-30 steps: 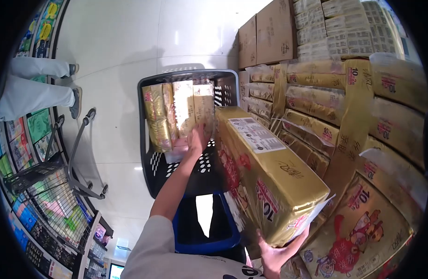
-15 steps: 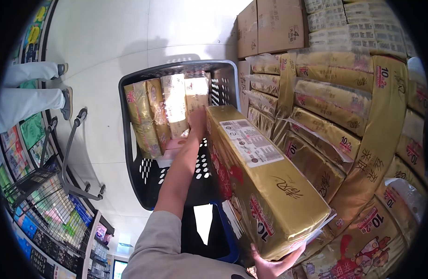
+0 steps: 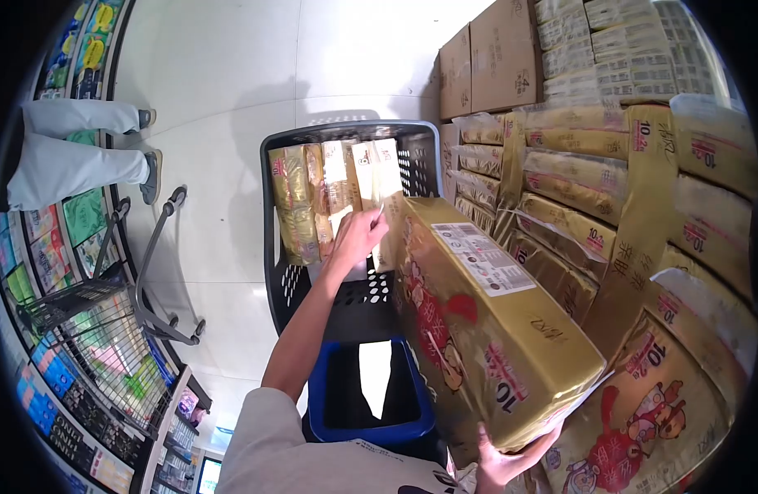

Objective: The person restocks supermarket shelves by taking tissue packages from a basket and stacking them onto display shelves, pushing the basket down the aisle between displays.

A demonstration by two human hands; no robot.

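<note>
Over a dark plastic basket, my left hand has its fingers pinched together. A small pale bit shows at the fingertips, too small to name. Under it, gold packs of tissues stand in a row in the basket, with a pale, brightly lit pack at their right end. My right hand grips the near lower end of a big gold tissue multipack, thumb on its side. This multipack lies slanted, its far end by the basket's right side, a white label on top.
Stacked gold tissue multipacks fill the right side, with cardboard boxes behind. A blue-rimmed container stands near my body. To the left are a wire shopping cart, another person's legs and stocked shelves.
My left hand has come up from between the packs and the multipack. The pale pack in the basket shows more fully. My right hand stays on the multipack's end; the view has shifted slightly.
</note>
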